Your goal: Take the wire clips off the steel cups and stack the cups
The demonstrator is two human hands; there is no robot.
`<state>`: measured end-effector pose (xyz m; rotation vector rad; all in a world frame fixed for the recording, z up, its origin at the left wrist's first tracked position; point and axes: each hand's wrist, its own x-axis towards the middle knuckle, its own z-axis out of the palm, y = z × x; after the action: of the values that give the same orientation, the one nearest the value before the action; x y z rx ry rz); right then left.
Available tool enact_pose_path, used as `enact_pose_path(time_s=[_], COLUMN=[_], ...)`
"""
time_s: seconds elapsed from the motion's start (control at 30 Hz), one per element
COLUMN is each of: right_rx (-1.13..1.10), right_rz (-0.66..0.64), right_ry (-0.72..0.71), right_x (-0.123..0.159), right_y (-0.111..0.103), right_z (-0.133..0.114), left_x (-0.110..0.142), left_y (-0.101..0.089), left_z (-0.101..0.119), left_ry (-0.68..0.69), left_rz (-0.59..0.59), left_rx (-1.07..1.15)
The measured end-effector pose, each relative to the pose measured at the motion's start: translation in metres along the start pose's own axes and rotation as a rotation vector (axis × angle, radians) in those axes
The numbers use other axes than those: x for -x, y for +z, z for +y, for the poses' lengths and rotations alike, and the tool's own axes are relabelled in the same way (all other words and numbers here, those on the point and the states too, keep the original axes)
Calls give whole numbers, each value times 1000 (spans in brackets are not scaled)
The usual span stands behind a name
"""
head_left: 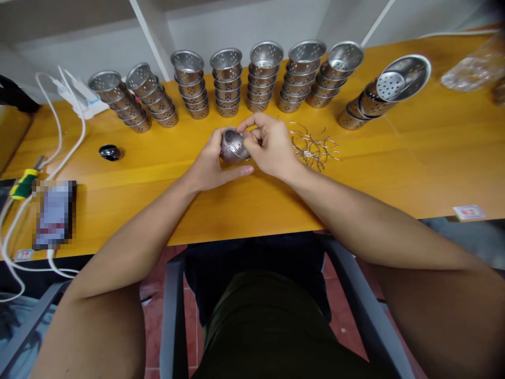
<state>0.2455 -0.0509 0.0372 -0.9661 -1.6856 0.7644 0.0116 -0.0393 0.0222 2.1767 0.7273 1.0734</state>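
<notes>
A small perforated metal cup (232, 146) is held tilted above the desk by my left hand (213, 162), whose fingers wrap its left side while the thumb stretches out below it. A thin curved metal wire (248, 159) crosses the cup. My right hand (270, 142) is closed in a pinch on this wire at the cup's rim; its fingertips partly hide the contact. Just right of that hand lies a loose heap of curved metal wires (313, 150).
Several stacks of perforated metal cups (228, 81) line the back of the yellow desk (244, 210). One leaning stack (371, 102) stands at right, near a crumpled plastic bag (469, 66). At left are a black rounded object (110, 152), a phone (55, 213), a screwdriver (24, 184) and white cables (81, 131).
</notes>
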Motion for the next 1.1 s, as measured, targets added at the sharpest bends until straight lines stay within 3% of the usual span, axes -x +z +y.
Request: enact_pose_path(time_s=[0.13, 0.37, 0.6, 1.1], right_rx=[-133, -409, -433, -442], right_rz=[-45, -377, -341, -370], right_ry=[-7, -54, -44, -64], right_x=[-3, -7, -7, -8], right_y=[-6, -25, -18, -15], right_z=[-5, -17, -11, -7], left_x=[-1, -2, 1, 2], left_y=[2, -10, -8, -10], left_z=[0, -6, -24, -20], left_ry=[-76, -217, -105, -80], left_rz=[50, 68, 42, 56], left_rx=[70, 231, 240, 165])
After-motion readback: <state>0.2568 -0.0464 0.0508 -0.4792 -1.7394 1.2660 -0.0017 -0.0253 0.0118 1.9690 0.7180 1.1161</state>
